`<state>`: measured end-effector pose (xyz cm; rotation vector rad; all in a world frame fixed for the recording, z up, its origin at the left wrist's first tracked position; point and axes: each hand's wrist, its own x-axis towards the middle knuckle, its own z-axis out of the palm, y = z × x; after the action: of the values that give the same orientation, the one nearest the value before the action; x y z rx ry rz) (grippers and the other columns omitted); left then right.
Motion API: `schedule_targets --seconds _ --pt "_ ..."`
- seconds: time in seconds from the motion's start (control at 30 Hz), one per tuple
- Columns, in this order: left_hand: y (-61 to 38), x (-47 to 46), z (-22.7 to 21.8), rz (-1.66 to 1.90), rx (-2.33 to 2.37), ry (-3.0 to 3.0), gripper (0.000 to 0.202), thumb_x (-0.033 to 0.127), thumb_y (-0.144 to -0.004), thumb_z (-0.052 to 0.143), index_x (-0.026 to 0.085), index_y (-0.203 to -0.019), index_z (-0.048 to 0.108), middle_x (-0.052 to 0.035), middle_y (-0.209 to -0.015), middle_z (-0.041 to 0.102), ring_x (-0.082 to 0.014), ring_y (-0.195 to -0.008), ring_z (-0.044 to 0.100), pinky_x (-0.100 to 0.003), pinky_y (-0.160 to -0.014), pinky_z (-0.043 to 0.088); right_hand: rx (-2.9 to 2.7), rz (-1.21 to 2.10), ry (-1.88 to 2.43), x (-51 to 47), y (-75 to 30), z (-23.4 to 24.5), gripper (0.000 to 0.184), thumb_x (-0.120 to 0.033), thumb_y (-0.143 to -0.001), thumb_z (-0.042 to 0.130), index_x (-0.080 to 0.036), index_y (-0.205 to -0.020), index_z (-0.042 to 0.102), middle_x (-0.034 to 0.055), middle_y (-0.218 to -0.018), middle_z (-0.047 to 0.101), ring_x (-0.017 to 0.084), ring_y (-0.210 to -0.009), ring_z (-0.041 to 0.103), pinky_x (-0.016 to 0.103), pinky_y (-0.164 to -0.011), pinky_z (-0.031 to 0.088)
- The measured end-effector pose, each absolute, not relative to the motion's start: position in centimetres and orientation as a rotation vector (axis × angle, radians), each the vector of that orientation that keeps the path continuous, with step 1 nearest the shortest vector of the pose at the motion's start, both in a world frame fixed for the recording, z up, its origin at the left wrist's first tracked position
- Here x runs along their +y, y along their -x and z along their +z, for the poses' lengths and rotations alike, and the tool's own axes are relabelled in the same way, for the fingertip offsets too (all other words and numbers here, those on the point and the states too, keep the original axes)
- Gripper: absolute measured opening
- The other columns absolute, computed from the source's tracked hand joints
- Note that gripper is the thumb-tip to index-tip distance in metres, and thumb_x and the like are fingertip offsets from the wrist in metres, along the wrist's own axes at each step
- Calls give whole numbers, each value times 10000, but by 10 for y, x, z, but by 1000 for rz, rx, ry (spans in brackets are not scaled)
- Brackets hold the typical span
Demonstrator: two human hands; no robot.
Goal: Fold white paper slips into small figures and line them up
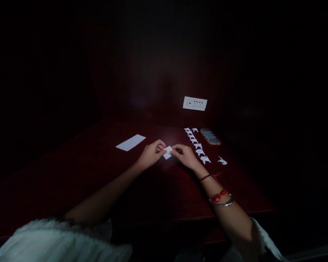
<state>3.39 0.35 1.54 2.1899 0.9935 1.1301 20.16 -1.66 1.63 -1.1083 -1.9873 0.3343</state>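
A small folded square of white paper (167, 153) is held between my two hands, just above or on the dark red table. My left hand (152, 154) pinches its left corner between thumb and fingers. On the opposite side, my right hand (186, 155) grips the right corner the same way. To the right of my right hand runs a row of several small folded white paper pieces (198, 147). A flat white sheet of paper (131, 142) lies beyond my left hand, to the left.
The dark red table (158, 196) ends at a front edge near my body. A phone (210, 136) lies right of the row, with a crumpled white paper scrap (222, 160) nearer me. A white wall socket (195, 103) is at the back. The surroundings are very dark.
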Motion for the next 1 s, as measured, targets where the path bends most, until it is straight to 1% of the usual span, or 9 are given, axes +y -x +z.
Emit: schedule_targets --seconds 0.07,0.17,0.3,0.4,0.5,0.67,0.77,0.9,1.0 --pt "-34 4 15 1067 947 -2235 105 225 -709 467 167 -791 498 6 -736 565 -100 -669 538 -205 -608 411 -1992 301 1157 -19 -201 18 145 -247 -726 469 -144 -725 572 6 -677 576 93 -612 491 189 -562 338" --pt "-35 4 13 1025 928 -2306 126 241 -720 450 169 -801 515 2 -771 571 -109 -707 530 -215 -639 398 -1998 290 1218 -21 -200 19 144 -229 -728 458 -142 -708 572 -2 -633 564 86 -571 478 180 -528 322" --pt "-35 4 12 993 1000 -2374 114 241 -716 455 165 -775 516 0 -756 570 -118 -697 521 -218 -624 383 -2042 307 1218 -21 -199 17 152 -217 -734 445 -150 -750 580 0 -663 575 88 -592 488 181 -551 328" --pt "-35 3 13 951 1010 -2426 107 238 -722 447 161 -756 514 -3 -740 565 -122 -689 513 -221 -620 376 -2054 315 1200 -21 -197 15 158 -245 -738 450 -153 -772 575 3 -687 580 90 -607 493 180 -557 333" --pt "-37 2 14 908 995 -2457 128 260 -735 436 159 -753 513 -6 -726 559 -126 -675 507 -224 -609 372 -2062 260 1192 -21 -195 15 149 -254 -737 458 -150 -727 565 3 -664 570 89 -595 486 179 -554 330" --pt "-37 5 11 896 1021 -2441 140 273 -749 422 163 -753 509 -4 -732 546 -129 -669 505 -232 -606 379 -2071 79 1201 -22 -192 18 140 -204 -753 424 -148 -664 516 7 -640 536 97 -595 465 195 -567 321" --pt "-37 10 6 947 1048 -2479 135 275 -710 487 155 -753 530 -23 -788 527 -148 -747 498 -259 -675 386 -2056 35 1211 -21 -194 19 136 -195 -761 408 -153 -660 488 8 -639 520 103 -602 456 205 -582 322" --pt "-37 14 2 1045 1052 -2457 166 269 -679 538 146 -787 565 -59 -931 487 -171 -907 462 -287 -802 355 -2049 55 1183 -20 -197 18 124 -197 -765 407 -157 -670 474 10 -657 509 111 -630 453 212 -598 330" --pt "-37 13 3 1036 1030 -2478 139 290 -678 547 167 -732 584 -52 -983 461 -176 -967 433 -304 -852 325 -2032 46 1190 -19 -197 18 120 -196 -759 418 -158 -663 478 13 -672 489 118 -655 449 223 -623 340"
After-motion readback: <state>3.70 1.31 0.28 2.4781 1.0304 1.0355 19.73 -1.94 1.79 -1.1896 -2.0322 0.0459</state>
